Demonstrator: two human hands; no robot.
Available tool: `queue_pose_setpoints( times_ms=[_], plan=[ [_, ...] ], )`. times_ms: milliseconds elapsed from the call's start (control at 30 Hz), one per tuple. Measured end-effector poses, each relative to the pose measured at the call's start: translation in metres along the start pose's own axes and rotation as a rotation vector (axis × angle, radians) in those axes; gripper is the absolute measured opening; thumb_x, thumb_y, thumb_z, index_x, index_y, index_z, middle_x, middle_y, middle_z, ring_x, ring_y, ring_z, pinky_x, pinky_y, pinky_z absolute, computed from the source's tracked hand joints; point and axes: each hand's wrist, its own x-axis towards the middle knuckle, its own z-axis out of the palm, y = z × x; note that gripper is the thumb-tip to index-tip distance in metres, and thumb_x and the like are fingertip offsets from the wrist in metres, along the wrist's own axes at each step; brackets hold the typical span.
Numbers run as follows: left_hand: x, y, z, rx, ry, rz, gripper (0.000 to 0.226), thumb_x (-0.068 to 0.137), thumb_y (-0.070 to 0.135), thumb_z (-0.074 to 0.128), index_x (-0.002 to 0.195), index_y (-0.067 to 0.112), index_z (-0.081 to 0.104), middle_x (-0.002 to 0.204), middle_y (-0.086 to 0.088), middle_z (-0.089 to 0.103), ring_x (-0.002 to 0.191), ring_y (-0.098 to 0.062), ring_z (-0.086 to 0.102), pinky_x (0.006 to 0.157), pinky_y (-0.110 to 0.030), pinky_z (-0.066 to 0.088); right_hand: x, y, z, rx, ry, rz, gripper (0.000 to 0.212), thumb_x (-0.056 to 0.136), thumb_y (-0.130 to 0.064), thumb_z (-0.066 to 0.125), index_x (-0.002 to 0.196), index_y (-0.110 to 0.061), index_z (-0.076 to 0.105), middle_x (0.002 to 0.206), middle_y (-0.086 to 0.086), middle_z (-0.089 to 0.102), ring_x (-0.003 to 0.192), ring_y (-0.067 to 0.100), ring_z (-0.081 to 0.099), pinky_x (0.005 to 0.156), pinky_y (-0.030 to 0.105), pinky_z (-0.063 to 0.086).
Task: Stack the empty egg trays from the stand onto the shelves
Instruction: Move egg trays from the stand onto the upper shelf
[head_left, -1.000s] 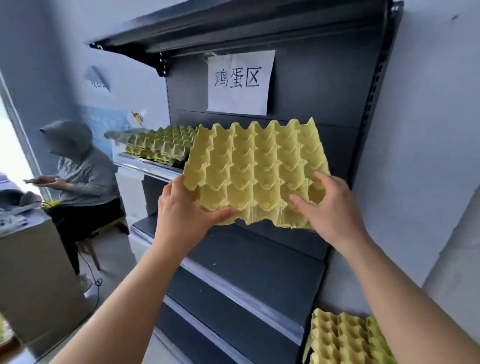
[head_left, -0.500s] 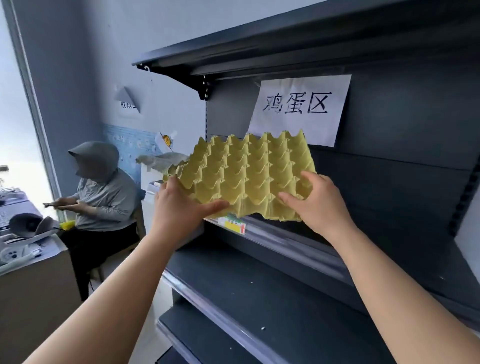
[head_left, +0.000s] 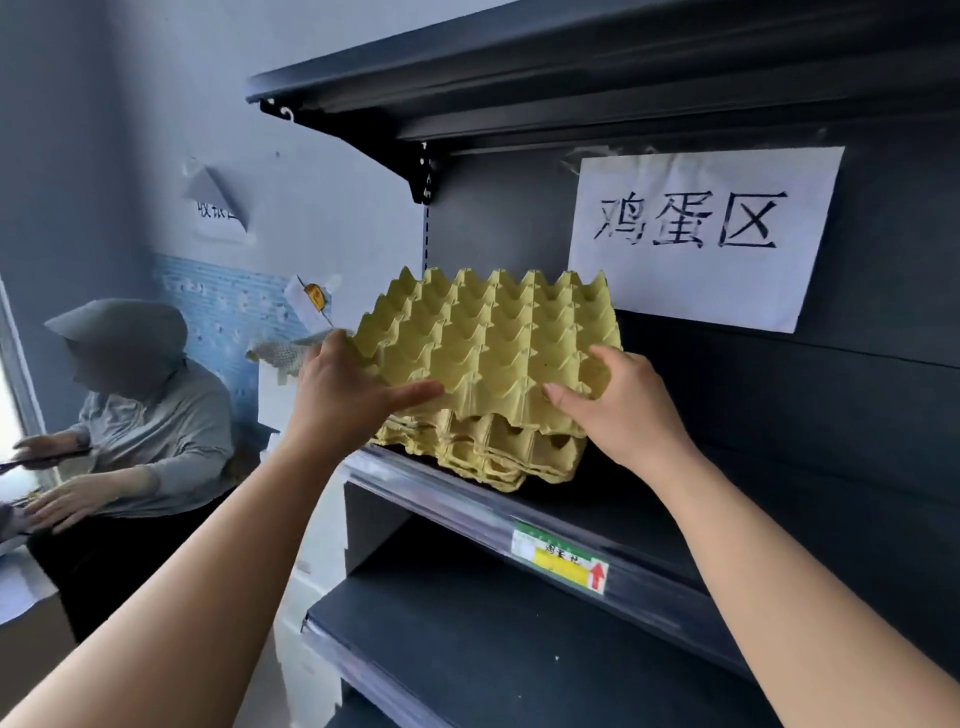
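Here, both hands gripping tray (head_left: 493, 338), over stack (head_left: 498, 452)

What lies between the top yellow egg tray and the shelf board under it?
In the head view, a short stack of yellow egg trays lies between the top egg tray and the shelf.
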Motion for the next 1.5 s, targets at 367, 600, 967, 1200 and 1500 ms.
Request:
queue_pose_setpoints(
  times_ms=[367, 600, 967, 1200, 1500],
  plan=[
    [0.087, -0.060, 0.013, -0.048, -0.241, 0.095, 0.086, 0.049, 0.065, 0.082, 0.110, 0.015, 0.050, 0.112, -0.002, 0.048, 0.111, -0.026, 0.049, 0.094, -0.039, 0.043, 0.020, -0.038, 0.067, -0.147, 0.056, 0.232, 0.083, 0.082, -0.058, 0.059, 0.147, -0.014, 0.029, 0.149, 0.007, 0.034, 0.134, 0.022, 0.036, 0.103, 0.032, 0.033],
    [0.108, -0.076, 0.021, -0.006, -0.347, 0.120, 0.096, 0.043, 0.084, 0.069, 0.106, 0.014, 0.053, 0.112, -0.006, 0.052, 0.105, -0.026, 0.051, 0.089, -0.044, 0.047, 0.020, -0.049, 0.078, -0.197, 0.073, 0.332, 0.084, 0.083, -0.059, 0.056, 0.147, -0.012, 0.028, 0.150, 0.005, 0.034, 0.136, 0.021, 0.032, 0.104, 0.034, 0.033],
    [0.105, -0.082, 0.024, 0.105, -0.419, 0.117, 0.107, 0.050, 0.088, 0.057, 0.122, 0.009, 0.048, 0.124, -0.012, 0.048, 0.119, -0.033, 0.042, 0.100, -0.046, 0.038, 0.026, -0.054, 0.080, -0.352, 0.002, 0.376, 0.083, 0.083, -0.064, 0.051, 0.145, -0.014, 0.030, 0.145, 0.008, 0.040, 0.128, 0.025, 0.042, 0.096, 0.036, 0.041],
    [0.090, -0.070, 0.016, 0.077, -0.173, 0.412, 0.081, 0.081, 0.062, 0.058, 0.141, 0.009, 0.042, 0.140, -0.011, 0.048, 0.131, -0.032, 0.036, 0.108, -0.042, 0.028, 0.018, -0.068, 0.077, -0.479, 0.124, 0.230, 0.072, 0.087, -0.057, 0.051, 0.142, -0.012, 0.038, 0.146, 0.004, 0.040, 0.130, 0.021, 0.040, 0.101, 0.034, 0.037],
    [0.015, -0.025, 0.034, -0.123, -0.245, 0.791, 0.052, 0.084, 0.046, 0.056, 0.118, 0.008, 0.065, 0.112, -0.007, 0.067, 0.098, -0.032, 0.061, 0.082, -0.039, 0.049, -0.053, -0.066, 0.047, -0.547, 0.233, 0.190, 0.050, 0.091, -0.045, 0.053, 0.135, -0.020, 0.051, 0.138, -0.005, 0.051, 0.127, 0.014, 0.045, 0.101, 0.029, 0.037]
  ],
)
